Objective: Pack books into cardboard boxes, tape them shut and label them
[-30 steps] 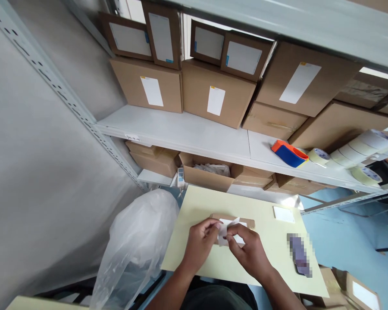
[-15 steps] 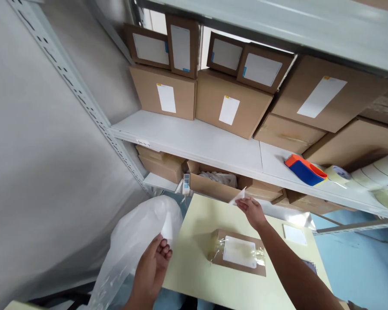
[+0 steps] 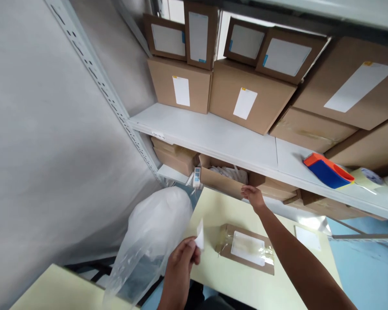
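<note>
My left hand (image 3: 183, 258) is over the left side of the pale yellow table (image 3: 210, 275), closed with thumb and fingers pinching a curled white slip of paper (image 3: 199, 236). Past the table's far edge, my right hand (image 3: 252, 197) reaches toward an open carton (image 3: 223, 183) under the shelf. Its fingers are drawn together, and whatever might be between them is hidden. Between my arms, a small brown cardboard box (image 3: 248, 249) lies on the table, with clear tape over its ends and a white label on top.
A translucent plastic bag (image 3: 161, 215) bulges at the table's left. Several labelled cartons (image 3: 252, 97) stand on the white shelf (image 3: 200, 133), along with a blue and orange tape dispenser (image 3: 328, 170) and tape rolls (image 3: 370, 178). White sheets (image 3: 307, 237) lie at the table's right.
The view has shifted left. My left hand has moved right with its paper slip, from beside the bag to over the table. The slip in my right hand no longer shows.
</note>
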`<state>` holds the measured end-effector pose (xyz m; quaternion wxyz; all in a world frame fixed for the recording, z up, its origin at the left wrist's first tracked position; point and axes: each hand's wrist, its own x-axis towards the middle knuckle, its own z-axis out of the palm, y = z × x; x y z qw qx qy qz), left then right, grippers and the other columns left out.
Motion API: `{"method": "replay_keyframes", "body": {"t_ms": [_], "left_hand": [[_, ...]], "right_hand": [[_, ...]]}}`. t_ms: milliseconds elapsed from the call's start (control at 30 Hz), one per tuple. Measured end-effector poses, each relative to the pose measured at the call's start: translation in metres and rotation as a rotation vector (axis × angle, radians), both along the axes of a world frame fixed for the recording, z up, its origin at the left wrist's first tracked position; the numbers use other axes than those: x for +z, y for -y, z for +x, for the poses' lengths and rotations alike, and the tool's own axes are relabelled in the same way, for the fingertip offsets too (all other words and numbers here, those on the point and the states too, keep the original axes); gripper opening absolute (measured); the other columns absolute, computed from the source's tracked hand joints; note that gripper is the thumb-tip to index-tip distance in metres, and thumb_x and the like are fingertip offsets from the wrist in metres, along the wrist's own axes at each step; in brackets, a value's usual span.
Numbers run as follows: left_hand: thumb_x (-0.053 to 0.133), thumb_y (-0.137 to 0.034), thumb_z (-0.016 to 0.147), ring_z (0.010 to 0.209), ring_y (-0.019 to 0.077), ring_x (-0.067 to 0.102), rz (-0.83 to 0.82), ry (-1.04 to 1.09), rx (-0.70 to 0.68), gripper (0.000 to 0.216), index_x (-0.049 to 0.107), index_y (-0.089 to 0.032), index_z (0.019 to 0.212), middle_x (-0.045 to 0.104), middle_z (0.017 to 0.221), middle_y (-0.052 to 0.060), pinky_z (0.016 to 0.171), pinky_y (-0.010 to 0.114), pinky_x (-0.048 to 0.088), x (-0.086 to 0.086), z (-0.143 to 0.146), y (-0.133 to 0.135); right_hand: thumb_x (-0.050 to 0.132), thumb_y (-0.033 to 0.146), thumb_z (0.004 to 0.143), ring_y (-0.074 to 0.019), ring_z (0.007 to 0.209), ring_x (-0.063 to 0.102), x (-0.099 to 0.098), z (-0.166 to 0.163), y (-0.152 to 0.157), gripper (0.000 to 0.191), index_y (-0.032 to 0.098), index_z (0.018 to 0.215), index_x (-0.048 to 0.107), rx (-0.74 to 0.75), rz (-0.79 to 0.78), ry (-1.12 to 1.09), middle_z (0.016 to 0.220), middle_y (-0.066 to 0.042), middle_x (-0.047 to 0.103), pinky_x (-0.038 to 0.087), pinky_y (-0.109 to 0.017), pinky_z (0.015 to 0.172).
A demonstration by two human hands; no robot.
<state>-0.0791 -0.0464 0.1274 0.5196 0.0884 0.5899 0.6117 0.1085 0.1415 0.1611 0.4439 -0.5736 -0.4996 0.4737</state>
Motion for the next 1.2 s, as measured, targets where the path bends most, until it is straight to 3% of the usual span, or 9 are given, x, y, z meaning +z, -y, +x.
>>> {"method": "replay_keyframes", "body": {"t_ms": [200,267,367,500,567,700,800,933,1200], "left_hand": [[0.059,-0.049,0.090,0.061,0.0162,0.063,0.147,-0.346,-0.454,0.036,0.076,-0.018,0.096,0.071,0.069,0.003,0.061,0.027,0.053,0.010,0.043,-0.016],[0.055,-0.042,0.094,0.065,0.0166,0.066,0.226,-0.499,-0.599,0.031,0.078,-0.021,0.098,0.074,0.072,0.003,0.064,0.027,0.053,0.011,0.062,-0.015],[0.053,-0.028,0.095,0.071,0.0166,0.069,0.398,-0.785,-0.765,0.025,0.078,-0.026,0.097,0.076,0.078,0.003,0.069,0.027,0.054,0.009,0.088,-0.007],[0.060,-0.025,0.090,0.067,0.0171,0.068,0.578,-1.029,-0.927,0.021,0.075,-0.027,0.105,0.074,0.074,0.001,0.070,0.028,0.054,-0.001,0.102,0.007],[0.060,-0.028,0.091,0.067,0.0171,0.067,0.561,-1.056,-0.928,0.023,0.073,-0.026,0.110,0.072,0.074,0.001,0.070,0.029,0.054,-0.010,0.099,0.007],[0.056,-0.036,0.094,0.074,0.0179,0.067,0.246,-0.970,-0.765,0.030,0.068,-0.023,0.118,0.072,0.085,0.004,0.072,0.030,0.054,-0.033,0.080,-0.007],[0.057,-0.038,0.092,0.076,0.0181,0.067,0.093,-0.851,-0.776,0.033,0.065,-0.021,0.119,0.073,0.093,0.004,0.071,0.030,0.054,-0.052,0.067,-0.021],[0.055,-0.033,0.092,0.083,0.0189,0.067,0.105,-0.959,-0.787,0.030,0.065,-0.021,0.118,0.071,0.107,0.007,0.080,0.035,0.055,-0.067,0.059,-0.029],[0.056,-0.018,0.088,0.118,0.0249,0.060,0.310,-1.152,-0.710,0.034,0.061,-0.023,0.121,0.065,0.122,0.008,0.101,0.044,0.052,-0.088,0.060,-0.017]], "right_hand": [[0.075,0.056,0.083,-0.0210,0.075,0.069,-0.012,0.033,0.090,0.041,0.017,0.091,0.069,0.310,-0.262,-0.208,0.081,-0.005,0.071,0.059,-0.041,0.078],[0.077,0.054,0.082,-0.0206,0.077,0.069,-0.015,0.044,0.128,0.037,0.019,0.090,0.068,0.238,-0.302,-0.319,0.080,-0.003,0.071,0.058,-0.040,0.080],[0.080,0.050,0.079,-0.0182,0.073,0.066,-0.023,0.055,0.170,0.033,0.021,0.085,0.065,-0.002,-0.309,-0.390,0.076,0.000,0.067,0.058,-0.035,0.074],[0.082,0.050,0.076,-0.0158,0.067,0.060,-0.038,0.073,0.194,0.035,0.020,0.080,0.065,-0.180,-0.328,-0.379,0.072,0.001,0.063,0.056,-0.031,0.066],[0.082,0.051,0.075,-0.0163,0.069,0.059,-0.046,0.086,0.197,0.035,0.020,0.079,0.065,-0.231,-0.330,-0.354,0.074,0.001,0.063,0.057,-0.031,0.066],[0.083,0.050,0.074,-0.0177,0.078,0.060,-0.060,0.105,0.192,0.035,0.021,0.081,0.064,-0.317,-0.344,-0.346,0.080,0.000,0.062,0.060,-0.033,0.070],[0.085,0.051,0.070,-0.0167,0.079,0.060,-0.069,0.110,0.179,0.038,0.020,0.080,0.065,-0.347,-0.358,-0.356,0.081,0.000,0.062,0.061,-0.032,0.070],[0.086,0.053,0.066,-0.0170,0.078,0.060,-0.081,0.109,0.158,0.042,0.019,0.079,0.066,-0.327,-0.376,-0.301,0.080,0.000,0.063,0.061,-0.032,0.066],[0.087,0.051,0.061,-0.0166,0.070,0.060,-0.094,0.103,0.140,0.042,0.018,0.077,0.067,-0.322,-0.401,-0.248,0.076,0.001,0.063,0.059,-0.031,0.061]]}}
